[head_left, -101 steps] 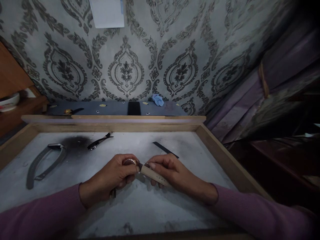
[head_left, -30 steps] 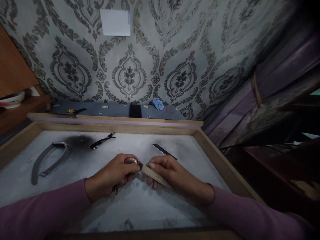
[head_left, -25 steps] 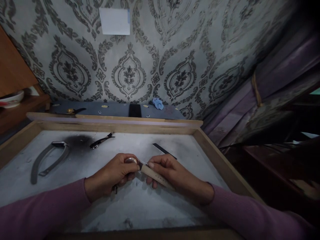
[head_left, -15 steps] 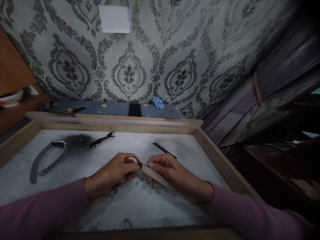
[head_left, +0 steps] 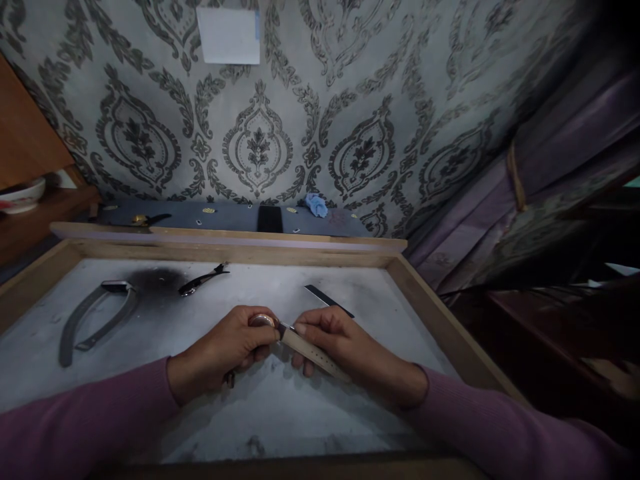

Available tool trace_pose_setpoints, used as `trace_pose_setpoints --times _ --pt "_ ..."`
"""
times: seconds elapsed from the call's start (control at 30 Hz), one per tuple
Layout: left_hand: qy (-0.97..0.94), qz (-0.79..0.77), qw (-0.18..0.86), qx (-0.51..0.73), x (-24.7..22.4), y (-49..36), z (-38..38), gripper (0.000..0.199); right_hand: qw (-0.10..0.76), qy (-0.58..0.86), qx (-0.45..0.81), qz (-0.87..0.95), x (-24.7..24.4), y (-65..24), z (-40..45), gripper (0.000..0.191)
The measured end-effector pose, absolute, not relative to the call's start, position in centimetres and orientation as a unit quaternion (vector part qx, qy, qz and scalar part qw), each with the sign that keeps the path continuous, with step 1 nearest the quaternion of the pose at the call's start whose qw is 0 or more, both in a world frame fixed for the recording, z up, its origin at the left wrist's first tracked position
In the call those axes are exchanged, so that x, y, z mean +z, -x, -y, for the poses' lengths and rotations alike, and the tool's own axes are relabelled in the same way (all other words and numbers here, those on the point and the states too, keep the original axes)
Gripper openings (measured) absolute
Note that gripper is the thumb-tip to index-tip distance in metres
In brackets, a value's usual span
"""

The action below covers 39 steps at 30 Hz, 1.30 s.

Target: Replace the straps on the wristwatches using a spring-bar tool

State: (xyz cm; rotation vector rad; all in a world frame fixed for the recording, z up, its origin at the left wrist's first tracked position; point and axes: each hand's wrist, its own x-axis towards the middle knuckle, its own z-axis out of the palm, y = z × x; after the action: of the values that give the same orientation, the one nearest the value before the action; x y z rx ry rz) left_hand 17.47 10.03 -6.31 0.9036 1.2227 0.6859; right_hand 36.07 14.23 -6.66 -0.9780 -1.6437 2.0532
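Observation:
Near the centre, my left hand (head_left: 230,343) is closed around a round watch (head_left: 262,321) with a rose-gold edge. A beige strap with small holes (head_left: 317,355) runs from the watch toward the lower right, under my right hand (head_left: 340,340). The right thumb and index finger pinch a thin, light-coloured item at the strap's watch end; too little of it shows to name it. Below my left palm a small dark end, perhaps the buckle, pokes out. Both hands are above the white board (head_left: 280,427) with a wooden rim.
On the board lie a grey-strapped watch (head_left: 97,313) at left, a black-strapped watch (head_left: 204,280) behind my left hand and a dark flat strip (head_left: 329,301) behind my right. Beyond the rim are a dark phone (head_left: 270,219) and a crumpled blue cloth (head_left: 316,205).

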Motion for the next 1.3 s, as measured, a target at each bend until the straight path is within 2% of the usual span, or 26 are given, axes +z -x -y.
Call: trace_pose_setpoints --times 0.4,0.8,1.3 --pt "-0.395 -0.547 0.672 0.306 -6.19 -17.58 -10.04 0.011 0.163 0.355 0.715 0.58 -6.58 -35.89 -14.21 0.038" --pt "-0.398 -0.548 0.671 0.301 -6.34 -17.5 -10.05 0.007 0.161 0.358 0.715 0.579 -6.38 -35.99 -14.1 0.033" --pt "-0.417 -0.548 0.659 0.304 -6.58 -17.63 -10.01 0.007 0.151 0.342 0.705 0.603 -6.47 -36.01 -13.97 0.039"
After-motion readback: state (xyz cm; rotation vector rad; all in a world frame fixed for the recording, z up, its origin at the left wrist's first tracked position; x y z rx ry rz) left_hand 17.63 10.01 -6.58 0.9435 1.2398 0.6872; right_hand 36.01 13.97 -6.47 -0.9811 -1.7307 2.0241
